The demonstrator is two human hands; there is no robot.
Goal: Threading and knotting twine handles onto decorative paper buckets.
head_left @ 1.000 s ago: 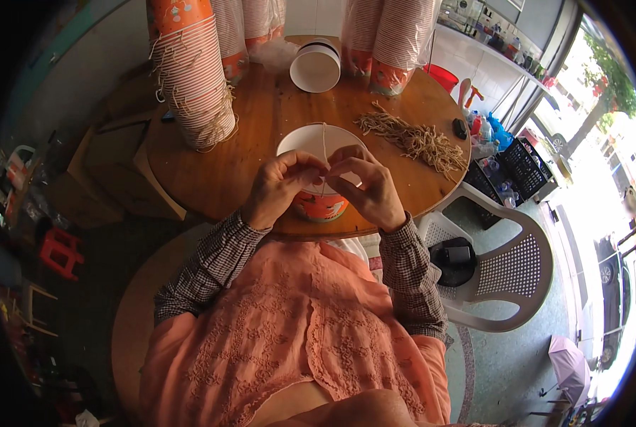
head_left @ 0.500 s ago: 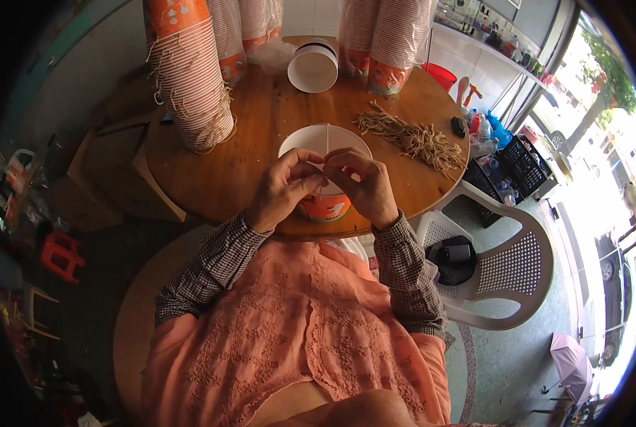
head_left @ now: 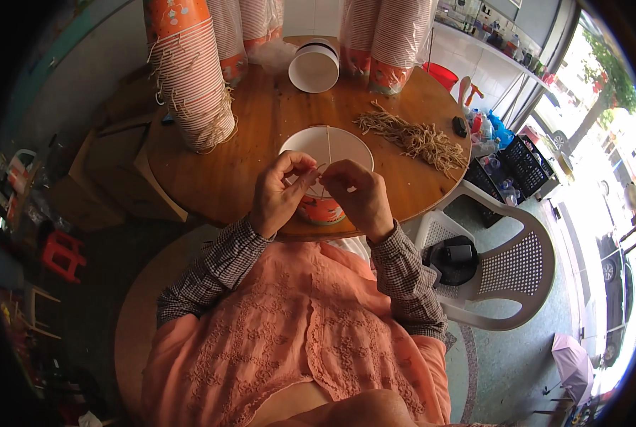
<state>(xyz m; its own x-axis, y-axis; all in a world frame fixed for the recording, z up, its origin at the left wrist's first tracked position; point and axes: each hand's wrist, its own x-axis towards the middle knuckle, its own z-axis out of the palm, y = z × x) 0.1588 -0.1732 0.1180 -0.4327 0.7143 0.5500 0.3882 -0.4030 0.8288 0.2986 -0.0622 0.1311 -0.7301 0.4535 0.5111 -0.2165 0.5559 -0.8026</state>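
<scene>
A white-lined paper bucket with an orange printed outside stands at the near edge of the round table. A thin pale cord runs across its mouth toward my fingers. Above the near rim, my left hand pinches the cord between thumb and fingertips. Facing it, my right hand is closed with its fingertips on the cord too, and a short end of it shows between the hands. A bundle of similar loose cords lies on the table to the right.
A tall stack of orange-and-white buckets with cords hanging off them rises at the left. Plastic-wrapped stacks stand at the back. A white bucket lies on its side between them. To the right is a plastic chair.
My hands have drawn slightly apart, and the right one has turned with its fingers curled further in. A bit of cord now shows between the fingertips. The bucket stays put.
</scene>
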